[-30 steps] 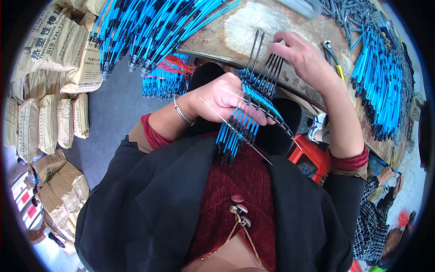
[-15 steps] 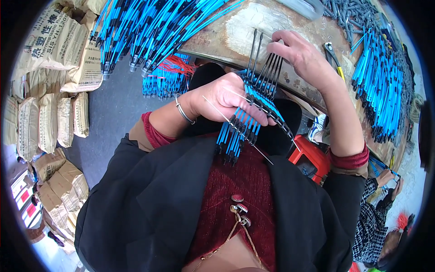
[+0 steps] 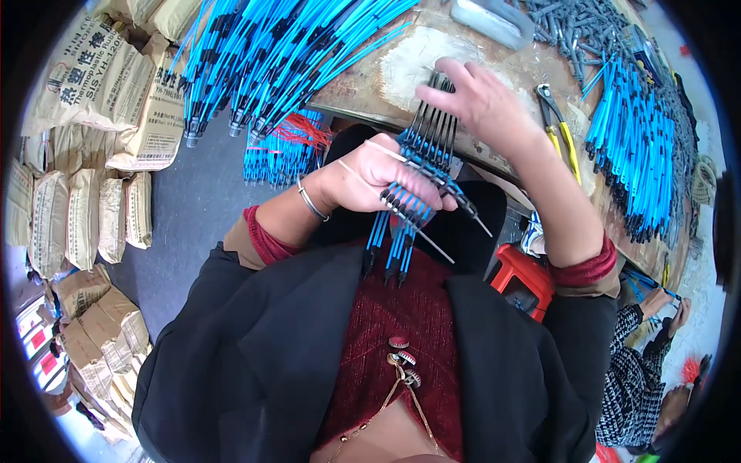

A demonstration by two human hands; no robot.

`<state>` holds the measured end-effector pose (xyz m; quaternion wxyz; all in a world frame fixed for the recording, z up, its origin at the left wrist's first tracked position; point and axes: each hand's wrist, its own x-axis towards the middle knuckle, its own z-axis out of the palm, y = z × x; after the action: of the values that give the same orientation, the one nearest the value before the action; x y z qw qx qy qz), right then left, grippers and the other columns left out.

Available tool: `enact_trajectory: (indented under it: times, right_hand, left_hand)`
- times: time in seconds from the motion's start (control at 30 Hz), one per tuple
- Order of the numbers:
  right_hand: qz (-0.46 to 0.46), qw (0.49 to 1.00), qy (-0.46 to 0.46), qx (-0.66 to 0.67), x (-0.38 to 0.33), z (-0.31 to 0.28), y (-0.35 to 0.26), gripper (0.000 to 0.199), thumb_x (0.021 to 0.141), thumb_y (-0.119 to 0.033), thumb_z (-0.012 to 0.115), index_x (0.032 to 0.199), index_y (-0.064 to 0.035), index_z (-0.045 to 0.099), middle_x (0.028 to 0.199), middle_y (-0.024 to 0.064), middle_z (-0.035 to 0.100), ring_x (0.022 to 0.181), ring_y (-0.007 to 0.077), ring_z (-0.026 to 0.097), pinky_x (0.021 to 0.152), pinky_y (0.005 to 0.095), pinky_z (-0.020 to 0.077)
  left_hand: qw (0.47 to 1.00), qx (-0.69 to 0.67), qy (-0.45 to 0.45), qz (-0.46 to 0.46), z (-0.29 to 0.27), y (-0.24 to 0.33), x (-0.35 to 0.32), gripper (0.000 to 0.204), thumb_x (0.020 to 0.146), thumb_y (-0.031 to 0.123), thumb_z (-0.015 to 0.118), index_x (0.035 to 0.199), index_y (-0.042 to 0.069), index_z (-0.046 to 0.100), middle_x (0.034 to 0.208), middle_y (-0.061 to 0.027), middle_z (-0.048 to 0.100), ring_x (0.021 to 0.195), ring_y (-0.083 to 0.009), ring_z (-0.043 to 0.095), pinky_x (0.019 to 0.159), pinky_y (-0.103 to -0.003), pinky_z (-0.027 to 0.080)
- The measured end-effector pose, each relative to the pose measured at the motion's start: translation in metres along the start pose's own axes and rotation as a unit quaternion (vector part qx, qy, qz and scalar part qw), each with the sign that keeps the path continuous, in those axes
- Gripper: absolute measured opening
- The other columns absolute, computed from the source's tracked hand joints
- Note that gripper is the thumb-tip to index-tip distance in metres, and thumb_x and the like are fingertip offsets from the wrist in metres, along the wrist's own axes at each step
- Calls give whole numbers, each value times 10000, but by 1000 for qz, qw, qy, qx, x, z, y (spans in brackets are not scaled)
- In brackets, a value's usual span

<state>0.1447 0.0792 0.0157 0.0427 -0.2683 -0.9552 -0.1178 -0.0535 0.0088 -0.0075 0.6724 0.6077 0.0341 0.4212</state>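
Note:
My left hand (image 3: 382,174) is closed round a bundle of blue rods (image 3: 400,245) with black joints, held above my lap. Two thin metal rods (image 3: 461,207) cross the bundle, one over and one under my fingers. From the far side of the bundle, several slim black stems (image 3: 436,131) stand up in a row toward the table. My right hand (image 3: 486,104) is curled at their upper ends, thumb and forefinger around the tips; the exact contact is partly hidden.
A worn wooden table (image 3: 370,77) holds blue rod bundles (image 3: 266,58), another blue pile (image 3: 633,147), grey plastic parts (image 3: 571,35), a clear tray (image 3: 494,21) and yellow-handled pliers (image 3: 567,143). Paper sacks (image 3: 100,85) stand at left. A red stool (image 3: 525,274) and another person's hands (image 3: 668,305) are at right.
My right hand has moved left along the stem tips. The two stems that stood apart at the left now stand in line with the others.

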Motion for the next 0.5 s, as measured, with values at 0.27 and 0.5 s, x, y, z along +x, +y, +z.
enact_trajectory:
  times: [0.27,0.5]
  right_hand:
    - [40,946,9,323,-54,-24,-65,296,772,-72,507,1065,-109,514,998,166,524,884,328,557,742,394,483]
    - [-3,897,29,441,-103,0,-152,313,783,-49,489,1093,-92,507,1043,144,536,973,328,543,804,351,474]
  left_hand:
    - [937,269,-201,100,56,34,-36,184,855,125,551,995,48,642,966,-102,637,841,-286,608,732,-372,470]
    - [942,246,-202,109,109,20,-86,165,852,126,565,966,41,648,1012,-108,650,883,-270,632,768,-336,498]
